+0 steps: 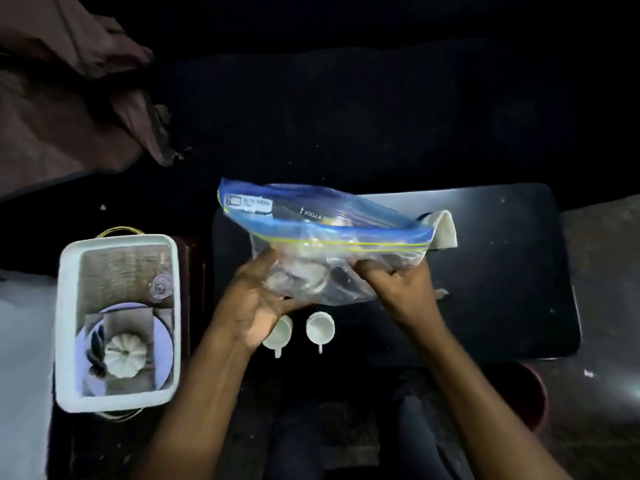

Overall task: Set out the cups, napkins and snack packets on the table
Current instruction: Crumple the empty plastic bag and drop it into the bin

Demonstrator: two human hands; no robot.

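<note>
- Zip bag (332, 237): clear plastic with a blue closure band, held above the dark desk (502, 271) over its left half. Closure edge faces away from the person and tilts down to the right. Contents are blurred; round pieces and dark pieces show through.
- Left hand (258, 306): fingers curled under the bag's lower left corner, gripping it.
- Right hand (398, 282): fingers closed on the bag's lower right edge.
- Cups (320, 329): two white cups, upright, side by side at the near desk edge, directly below the bag; the left cup is partly hidden by the left hand.
- Napkin (445, 228): cream cloth lying behind the bag's right end.
- Open room: the right half of the desk is bare out to its rounded corners.
- White bin (67, 323): well left of the desk edge, holding a plate, a white pumpkin and a clear glass.
</note>
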